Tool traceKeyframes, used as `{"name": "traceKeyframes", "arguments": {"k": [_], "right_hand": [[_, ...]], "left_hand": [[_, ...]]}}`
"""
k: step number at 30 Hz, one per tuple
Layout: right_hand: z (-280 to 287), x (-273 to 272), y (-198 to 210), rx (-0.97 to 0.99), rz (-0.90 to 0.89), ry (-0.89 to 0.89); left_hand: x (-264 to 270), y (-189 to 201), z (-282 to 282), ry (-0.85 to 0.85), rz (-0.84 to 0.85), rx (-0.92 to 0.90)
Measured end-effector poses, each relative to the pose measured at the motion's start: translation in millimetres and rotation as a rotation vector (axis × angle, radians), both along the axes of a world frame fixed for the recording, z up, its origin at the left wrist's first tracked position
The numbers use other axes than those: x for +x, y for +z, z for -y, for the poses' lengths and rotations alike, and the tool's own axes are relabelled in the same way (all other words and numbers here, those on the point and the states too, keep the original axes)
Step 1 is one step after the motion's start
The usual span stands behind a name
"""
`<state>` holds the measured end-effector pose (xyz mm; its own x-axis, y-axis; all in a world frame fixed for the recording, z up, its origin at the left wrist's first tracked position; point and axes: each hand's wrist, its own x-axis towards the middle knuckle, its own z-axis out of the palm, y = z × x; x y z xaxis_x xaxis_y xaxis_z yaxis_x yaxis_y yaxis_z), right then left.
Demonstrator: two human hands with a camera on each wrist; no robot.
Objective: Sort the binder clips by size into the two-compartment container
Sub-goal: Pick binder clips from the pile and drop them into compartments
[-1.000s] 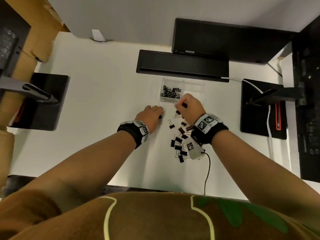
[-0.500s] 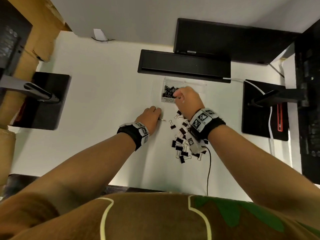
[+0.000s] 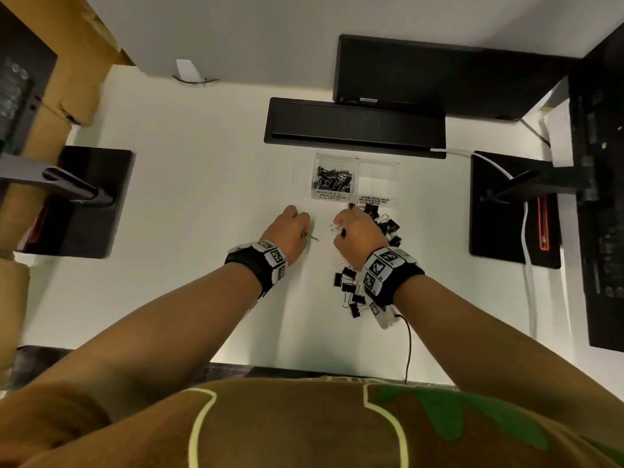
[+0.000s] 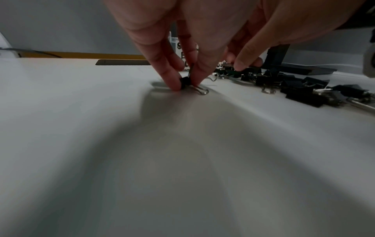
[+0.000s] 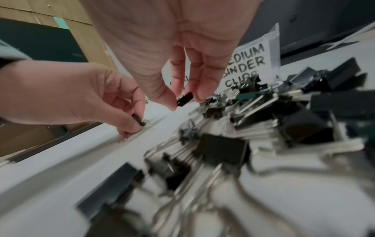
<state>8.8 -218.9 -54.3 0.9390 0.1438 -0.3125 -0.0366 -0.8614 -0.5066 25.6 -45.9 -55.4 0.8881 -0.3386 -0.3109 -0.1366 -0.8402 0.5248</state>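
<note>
A clear two-compartment container [image 3: 354, 163] stands ahead of my hands. Its left part, labelled small, holds several black clips; the right part, under the medium label [image 5: 247, 64], looks bare. My left hand [image 3: 305, 231] pinches a small black binder clip [image 4: 185, 83] that touches the white table, left of the pile. My right hand [image 3: 341, 231] pinches another small black clip [image 5: 184, 98] between thumb and fingers, just above the pile's near-left edge. The loose pile of binder clips [image 3: 351, 288] runs under my right wrist up to the container's front.
A black flat bar [image 3: 354, 126] and a black monitor base lie behind the container. Black stand plates sit at the left [image 3: 91, 201] and right [image 3: 506, 207], with a white cable [image 3: 526, 231] on the right. The table's front edge [image 3: 304, 364] is near my body.
My right hand reached over the small compartment half a second ago, then drew back to the pile and now pinches a clip. My left hand stayed low by its clip.
</note>
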Motion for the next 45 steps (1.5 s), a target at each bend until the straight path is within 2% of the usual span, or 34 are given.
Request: {"name": "traceKeyframes", "arguments": {"k": [3, 9, 15, 18, 21, 25, 30, 35, 39, 45], "right_hand": [[5.4, 11.6, 1.3, -0.068, -0.001, -0.023], [3.5, 15.7, -6.4, -0.168, -0.053, 0.05], [6.5, 12.8, -3.3, -0.057, -0.073, -0.01], [8.9, 8.6, 1.3, 0.023, -0.061, -0.007], [12.3, 1.6, 4.5, 0.128, -0.071, -0.1], [22.0, 2.1, 12.5, 0.257, -0.05, -0.269], [40.6, 31.6, 35.3, 0.333, 0.044, -0.436], [35.5, 70.5, 49.6, 0.307, 0.083, -0.35], [21.6, 80.6, 46.5, 0.318, 0.068, -0.285], [19.7, 68.3, 45.4, 0.392, 0.046, -0.31]], "left_hand": [[0.6, 4.7, 2.5, 0.04, 0.008, -0.059], [17.9, 30.1, 17.5, 0.096, 0.098, -0.199], [60.1, 56.7, 41.1, 0.186, 0.179, -0.263], [75.4, 60.6, 49.6, 0.207, 0.182, -0.257], [79.2, 56.5, 52.3, 0.204, 0.158, -0.246], [65.8, 46.6, 47.5, 0.18, 0.134, -0.245], [30.2, 32.1, 43.8, 0.117, 0.129, -0.205], [-8.8, 10.7, 53.0, -0.065, -0.036, -0.118], [-20.4, 2.8, 59.9, -0.189, -0.083, -0.021], [-22.1, -0.3, 49.3, -0.164, -0.048, -0.011]]}}
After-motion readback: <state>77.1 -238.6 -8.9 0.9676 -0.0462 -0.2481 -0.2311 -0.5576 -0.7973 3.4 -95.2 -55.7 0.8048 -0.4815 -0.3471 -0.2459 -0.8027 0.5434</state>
